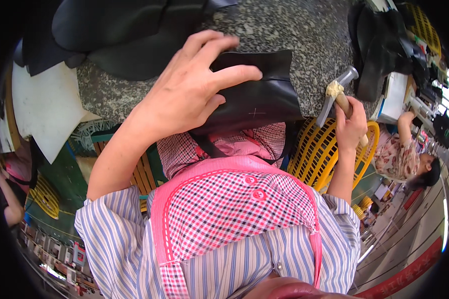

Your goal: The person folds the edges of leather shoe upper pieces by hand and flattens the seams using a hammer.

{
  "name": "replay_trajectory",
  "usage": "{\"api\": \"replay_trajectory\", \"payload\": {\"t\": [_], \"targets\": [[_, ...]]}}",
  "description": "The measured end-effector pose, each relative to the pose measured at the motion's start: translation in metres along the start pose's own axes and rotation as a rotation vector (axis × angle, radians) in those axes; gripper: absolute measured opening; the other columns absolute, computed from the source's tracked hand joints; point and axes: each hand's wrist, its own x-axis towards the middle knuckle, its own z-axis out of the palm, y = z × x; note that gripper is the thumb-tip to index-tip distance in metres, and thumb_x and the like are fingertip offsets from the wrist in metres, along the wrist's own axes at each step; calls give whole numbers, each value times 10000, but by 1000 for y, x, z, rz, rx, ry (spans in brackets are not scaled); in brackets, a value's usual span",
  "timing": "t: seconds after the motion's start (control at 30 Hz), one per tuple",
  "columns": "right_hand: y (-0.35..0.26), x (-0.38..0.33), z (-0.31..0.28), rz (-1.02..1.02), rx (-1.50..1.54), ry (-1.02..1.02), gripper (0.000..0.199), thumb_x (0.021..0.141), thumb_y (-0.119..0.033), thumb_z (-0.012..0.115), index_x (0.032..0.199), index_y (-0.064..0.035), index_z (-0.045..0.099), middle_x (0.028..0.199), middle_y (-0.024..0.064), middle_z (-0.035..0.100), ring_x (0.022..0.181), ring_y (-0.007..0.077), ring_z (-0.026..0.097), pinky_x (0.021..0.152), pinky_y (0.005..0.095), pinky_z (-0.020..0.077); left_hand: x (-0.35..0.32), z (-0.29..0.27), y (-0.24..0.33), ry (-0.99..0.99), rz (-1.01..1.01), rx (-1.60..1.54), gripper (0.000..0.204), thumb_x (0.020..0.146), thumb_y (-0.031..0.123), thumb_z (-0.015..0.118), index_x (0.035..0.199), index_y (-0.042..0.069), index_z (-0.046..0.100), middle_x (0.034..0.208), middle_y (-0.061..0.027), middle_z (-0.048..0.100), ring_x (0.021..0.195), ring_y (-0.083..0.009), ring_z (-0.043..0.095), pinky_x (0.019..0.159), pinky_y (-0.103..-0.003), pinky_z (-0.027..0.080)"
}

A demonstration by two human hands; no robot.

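Observation:
A black leather piece (264,99) with a seam across it and a small pale cross mark lies at the near edge of the speckled stone worktop (314,30), its lower part hanging over my lap. Above its left side is my left hand (194,84), fingers spread and holding nothing; whether it touches the leather I cannot tell. To the right of the leather, my right hand (351,124) is wrapped round the wooden handle of a hammer (340,92). The hammer's metal head is raised beside the leather, with pale wrapping where the handle joins it.
Large black leather pieces (110,30) are heaped at the far left, with white sheets (45,99) beside them. More black leather (384,50) lies at the right. A yellow plastic basket (314,149) stands below the worktop's right edge. Another person (399,149) sits farther right.

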Motion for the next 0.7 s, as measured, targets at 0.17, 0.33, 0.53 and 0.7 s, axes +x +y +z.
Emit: {"api": "replay_trajectory", "payload": {"t": [0.17,0.33,0.53,0.7], "targets": [[-17,16,7,-203,316,165,431,726,-233,706,1088,-43,567,1044,130,550,968,268,512,856,352,407,5,16,0,14,-10,-260,305,632,-76,684,896,75,670,948,-102,633,894,-238,592,864,-357,446],[-78,32,8,108,1474,-474,579,740,-207,687,1249,-80,441,909,51,585,814,103,555,725,235,445,-1,19,23,210,-377,-1024,149,737,-46,619,871,6,657,822,-39,651,783,-93,588,792,-241,462],[-88,36,9,-104,1231,-343,503,705,-117,712,1168,-60,522,951,74,603,810,131,572,705,243,458,-11,25,29,328,-680,-1375,170,758,-38,622,926,-16,639,895,-66,627,800,-109,588,739,-233,486],[-89,35,19,-48,1070,-361,256,716,-73,691,958,-18,626,838,72,633,727,138,591,665,245,469,-8,20,30,263,-813,-1478,253,762,-13,632,1014,-11,608,911,-66,624,816,-118,590,756,-248,487]]}}
